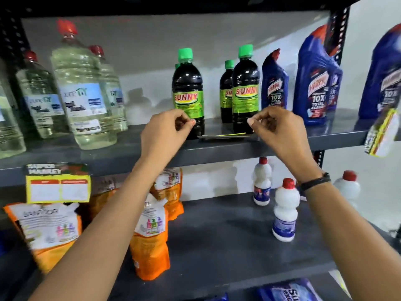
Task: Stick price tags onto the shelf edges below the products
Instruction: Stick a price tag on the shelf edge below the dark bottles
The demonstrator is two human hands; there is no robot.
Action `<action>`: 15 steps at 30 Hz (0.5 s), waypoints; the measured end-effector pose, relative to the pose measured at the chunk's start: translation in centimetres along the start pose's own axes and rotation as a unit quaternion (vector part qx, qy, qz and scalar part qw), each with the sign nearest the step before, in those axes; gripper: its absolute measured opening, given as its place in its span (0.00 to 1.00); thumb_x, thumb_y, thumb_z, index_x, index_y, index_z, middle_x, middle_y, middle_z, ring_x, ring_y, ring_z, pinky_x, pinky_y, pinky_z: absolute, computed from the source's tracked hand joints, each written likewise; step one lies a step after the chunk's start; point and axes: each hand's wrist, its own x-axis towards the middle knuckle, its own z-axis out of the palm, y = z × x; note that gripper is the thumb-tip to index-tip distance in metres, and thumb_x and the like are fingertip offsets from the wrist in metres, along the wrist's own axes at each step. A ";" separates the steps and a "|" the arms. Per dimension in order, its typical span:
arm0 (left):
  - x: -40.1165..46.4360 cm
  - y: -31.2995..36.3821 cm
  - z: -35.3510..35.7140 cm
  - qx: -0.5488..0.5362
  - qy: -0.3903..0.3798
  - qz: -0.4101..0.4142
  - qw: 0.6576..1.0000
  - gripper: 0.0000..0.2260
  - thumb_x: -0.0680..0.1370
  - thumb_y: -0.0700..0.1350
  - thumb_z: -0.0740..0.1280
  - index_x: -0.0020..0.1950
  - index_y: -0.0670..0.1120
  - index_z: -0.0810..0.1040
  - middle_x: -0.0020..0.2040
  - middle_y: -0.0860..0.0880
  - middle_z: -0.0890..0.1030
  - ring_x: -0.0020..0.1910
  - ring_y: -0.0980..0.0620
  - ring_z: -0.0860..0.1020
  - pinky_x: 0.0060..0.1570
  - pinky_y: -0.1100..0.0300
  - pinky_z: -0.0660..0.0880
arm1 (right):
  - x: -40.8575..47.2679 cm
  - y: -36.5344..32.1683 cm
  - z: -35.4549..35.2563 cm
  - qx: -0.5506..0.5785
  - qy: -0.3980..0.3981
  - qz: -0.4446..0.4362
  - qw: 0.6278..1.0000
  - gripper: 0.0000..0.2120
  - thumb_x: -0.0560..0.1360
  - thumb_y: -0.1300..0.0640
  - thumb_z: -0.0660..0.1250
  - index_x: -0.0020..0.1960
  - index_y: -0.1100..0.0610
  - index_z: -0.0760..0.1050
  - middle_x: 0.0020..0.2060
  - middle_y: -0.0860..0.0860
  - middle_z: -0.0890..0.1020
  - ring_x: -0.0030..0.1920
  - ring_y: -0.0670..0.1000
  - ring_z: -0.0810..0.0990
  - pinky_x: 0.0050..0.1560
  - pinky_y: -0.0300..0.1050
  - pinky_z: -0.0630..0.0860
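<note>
Head view: the grey metal shelf [217, 153] spans mid-frame; a flat, dark, yellow-edged price tag [223, 136] lies there, likely staged for sticking. Left hand [165, 129] and right hand [280, 129] pinch shut just above it; whether they hold anything I cannot tell.

White red-capped bottles [284, 209] and orange pouches [150, 242] on the lower grey shelf [227, 242].

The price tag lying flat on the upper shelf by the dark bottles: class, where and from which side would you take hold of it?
Pinch the price tag by its front edge, coming from the aisle side. It lies flat and thin at the shelf lip, and the bottles behind it block reach from behind; neither pinched hand is on it.
</note>
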 end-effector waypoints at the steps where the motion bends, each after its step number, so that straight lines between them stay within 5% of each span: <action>1: 0.5 0.3 0.6 0.012 -0.010 -0.015 1.000 0.05 0.73 0.50 0.68 0.39 0.53 0.77 0.34 0.55 0.77 0.37 0.52 0.76 0.33 0.60 0.66 | 0.7 0.7 -0.2 0.003 -0.026 0.001 1.000 0.06 0.73 0.53 0.69 0.43 0.56 0.80 0.37 0.54 0.83 0.38 0.53 0.80 0.42 0.50 0.78; 7: 2.3 0.9 2.4 0.096 -0.131 -0.048 0.986 0.04 0.71 0.53 0.70 0.41 0.54 0.79 0.32 0.59 0.73 0.37 0.51 0.75 0.33 0.59 0.65 | 3.9 2.6 0.1 -0.038 -0.222 -0.028 0.974 0.05 0.72 0.51 0.70 0.42 0.52 0.81 0.39 0.52 0.83 0.41 0.50 0.78 0.45 0.50 0.78; 15: 3.1 1.8 2.8 0.184 -0.256 -0.027 0.949 0.11 0.75 0.49 0.66 0.56 0.56 0.78 0.34 0.59 0.73 0.33 0.56 0.70 0.29 0.61 0.61 | 5.5 2.8 0.7 -0.126 -0.300 -0.050 0.944 0.12 0.70 0.42 0.70 0.45 0.50 0.82 0.45 0.53 0.84 0.49 0.57 0.79 0.44 0.50 0.77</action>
